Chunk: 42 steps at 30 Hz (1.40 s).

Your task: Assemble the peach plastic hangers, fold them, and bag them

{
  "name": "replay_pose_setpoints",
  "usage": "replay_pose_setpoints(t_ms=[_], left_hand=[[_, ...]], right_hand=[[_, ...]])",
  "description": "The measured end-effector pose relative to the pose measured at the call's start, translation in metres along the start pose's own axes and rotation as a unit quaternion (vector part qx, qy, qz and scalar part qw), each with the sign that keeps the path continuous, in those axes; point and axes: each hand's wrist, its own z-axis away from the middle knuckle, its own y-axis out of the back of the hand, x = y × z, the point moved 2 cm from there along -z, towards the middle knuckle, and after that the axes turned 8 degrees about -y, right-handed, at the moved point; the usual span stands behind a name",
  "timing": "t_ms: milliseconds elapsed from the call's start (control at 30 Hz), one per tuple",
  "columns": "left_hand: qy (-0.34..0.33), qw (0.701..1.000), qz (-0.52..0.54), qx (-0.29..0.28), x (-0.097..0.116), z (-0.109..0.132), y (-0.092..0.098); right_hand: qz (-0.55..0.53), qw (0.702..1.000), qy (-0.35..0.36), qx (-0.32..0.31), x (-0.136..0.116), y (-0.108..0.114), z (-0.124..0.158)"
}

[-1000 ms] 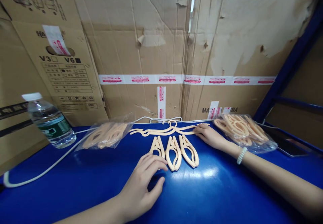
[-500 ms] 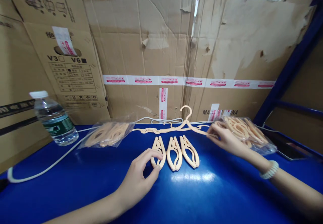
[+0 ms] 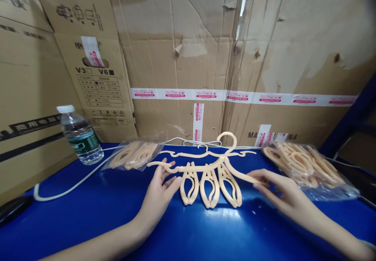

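An unfolded beige folding clothes hanger (image 3: 199, 168) is raised above the blue table, its hook pointing up. My right hand (image 3: 279, 190) pinches the tip of its right arm between thumb and fingers. At the other end, my left hand (image 3: 160, 188) has its fingers curled round the left arm, with the thumb lower down. Behind and partly under it, three folded hangers (image 3: 189, 192) lie side by side on the table. Farther back rests another unfolded hanger (image 3: 194, 154), partly hidden by the raised one.
Clear plastic bags of folded hangers lie at left (image 3: 133, 156) and right (image 3: 308, 165). A water bottle (image 3: 84, 141) stands at back left, near a white cable (image 3: 58, 196) and a dark object (image 3: 14, 210). Cardboard sheets (image 3: 182, 116) wall off the back.
The raised hanger has come nearer to me with my right hand. My left hand has left the leftmost folded hanger and moved up to the raised hanger's left arm. The view has shifted.
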Motion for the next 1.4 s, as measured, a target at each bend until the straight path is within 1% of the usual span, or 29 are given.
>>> replay_pose_setpoints(t_ms=[67,100,200,233,333,433,533,633,700,767,833,933,1000,1067,1133,1233,1300,1400], left_hand=[[-0.018,1.0,-0.019,-0.009,-0.001,0.004,-0.001],[-0.031,0.999,-0.038,-0.024,-0.002,0.006,-0.001],[-0.065,0.99,-0.087,-0.094,-0.003,0.014,-0.003],[-0.071,0.987,-0.092,-0.107,-0.003,0.016,-0.003],[-0.079,0.987,-0.097,-0.105,0.001,0.019,-0.002],[-0.085,0.988,-0.086,-0.093,0.008,0.02,-0.002],[-0.089,0.988,-0.067,-0.108,0.012,0.02,-0.003],[-0.093,0.983,-0.064,-0.142,0.013,0.019,-0.003],[-0.087,0.984,-0.059,-0.147,0.011,0.017,-0.002],[-0.071,0.986,-0.048,-0.14,0.007,0.014,0.0],[-0.053,0.989,-0.024,-0.137,0.002,0.011,0.001],[-0.031,0.99,0.018,-0.136,-0.004,0.009,0.001],[-0.024,0.99,0.032,-0.134,-0.006,0.008,0.001],[-0.023,0.99,0.038,-0.132,-0.005,0.008,0.001],[-0.025,0.99,0.039,-0.136,-0.004,0.009,0.001],[-0.029,0.989,0.041,-0.142,-0.003,0.01,0.001],[-0.031,0.988,0.044,-0.145,-0.002,0.01,0.001],[-0.033,0.987,0.049,-0.15,-0.003,0.011,0.001]], right_hand=[[-0.011,0.999,0.008,-0.036,-0.004,-0.008,0.003],[-0.015,0.999,0.013,-0.049,-0.005,-0.01,0.003],[-0.03,0.998,0.009,-0.062,-0.01,-0.014,0.004],[-0.035,0.998,0.003,-0.061,-0.011,-0.014,0.004],[-0.039,0.998,0.0,-0.056,-0.014,-0.013,0.004],[-0.006,0.998,0.037,-0.056,-0.015,-0.01,0.006],[0.037,0.995,0.071,-0.05,-0.015,-0.007,0.008],[0.08,0.992,0.098,-0.023,-0.015,-0.005,0.009],[0.137,0.983,0.123,0.005,-0.015,-0.004,0.009],[0.216,0.964,0.15,0.045,-0.015,-0.002,0.009],[0.288,0.936,0.178,0.092,-0.015,0.0,0.011],[0.354,0.901,0.199,0.155,-0.016,0.005,0.014],[0.377,0.887,0.198,0.179,-0.017,0.007,0.017],[0.389,0.882,0.191,0.186,-0.019,0.01,0.018],[0.391,0.884,0.179,0.183,-0.019,0.011,0.018],[0.362,0.903,0.154,0.176,-0.018,0.011,0.018],[0.318,0.921,0.136,0.178,-0.018,0.01,0.018],[0.222,0.95,0.107,0.192,-0.019,0.008,0.016]])
